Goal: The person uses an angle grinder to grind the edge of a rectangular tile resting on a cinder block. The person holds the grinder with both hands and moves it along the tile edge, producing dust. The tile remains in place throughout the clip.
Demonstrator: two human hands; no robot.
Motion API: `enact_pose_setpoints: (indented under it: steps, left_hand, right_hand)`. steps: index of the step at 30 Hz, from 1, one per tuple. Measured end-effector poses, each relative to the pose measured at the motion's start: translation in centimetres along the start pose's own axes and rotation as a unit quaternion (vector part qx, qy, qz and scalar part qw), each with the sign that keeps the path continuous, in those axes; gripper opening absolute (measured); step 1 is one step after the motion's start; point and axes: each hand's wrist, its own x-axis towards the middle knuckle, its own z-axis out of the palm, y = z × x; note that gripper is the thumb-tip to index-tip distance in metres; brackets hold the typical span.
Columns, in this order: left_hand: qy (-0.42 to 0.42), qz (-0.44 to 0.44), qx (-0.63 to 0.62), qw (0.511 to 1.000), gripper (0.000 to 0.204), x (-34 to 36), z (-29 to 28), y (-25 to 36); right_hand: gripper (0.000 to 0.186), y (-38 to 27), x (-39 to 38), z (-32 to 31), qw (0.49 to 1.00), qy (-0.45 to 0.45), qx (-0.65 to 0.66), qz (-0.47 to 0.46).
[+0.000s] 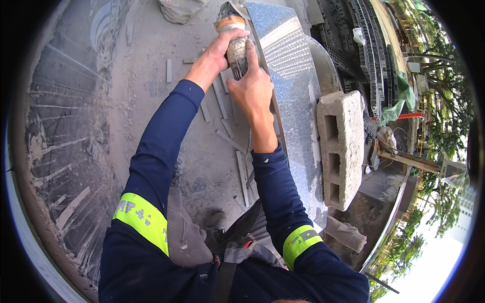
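Note:
An angle grinder (237, 53) with an orange band and a dusty, pale wrapped body is in both my hands at the top middle. My left hand (218, 53) is closed around its left side near the orange band. Nearer to me, my right hand (252, 86) grips the body from the right, its index finger stretched along the tool. The grinder's far end lies beside the upper left edge of a long speckled grey slab (283, 55). Its disc cannot be made out. A thin cord (248, 144) hangs below my right hand.
Several narrow cut strips (219, 101) litter the dusty floor. A hollow concrete block (348, 146) stands on the slab's right side. Beyond are stacked black grids (366, 55), green cloth (401, 98) and a wooden bar (409, 159). A pale sack (182, 9) sits at the top.

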Motion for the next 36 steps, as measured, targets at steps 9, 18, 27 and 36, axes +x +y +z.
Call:
enact_pose_setpoints:
  steps: [9, 18, 27, 36]
  left_hand:
    - [0.021, -0.013, -0.007, 1.000, 0.033, -4.7, 2.0, -2.6]
    - [0.028, 0.006, -0.005, 1.000, 0.030, -6.0, 2.6, -3.4]
    - [0.012, 0.001, 0.001, 1.000, 0.032, -1.3, 0.3, -0.8]
    - [0.037, -0.005, 0.009, 0.999, 0.037, -0.8, 0.6, -0.4]
  right_hand:
    - [0.099, 1.3, -4.8, -1.5, 0.999, 0.011, 0.039, -0.009]
    - [0.095, 1.4, -5.8, -2.0, 0.999, 0.006, 0.046, -0.007]
    - [0.095, 0.7, -1.8, -0.3, 0.999, 0.025, 0.021, -0.021]
    - [0.095, 0.3, -1.2, -0.2, 1.000, 0.002, 0.000, -0.012]
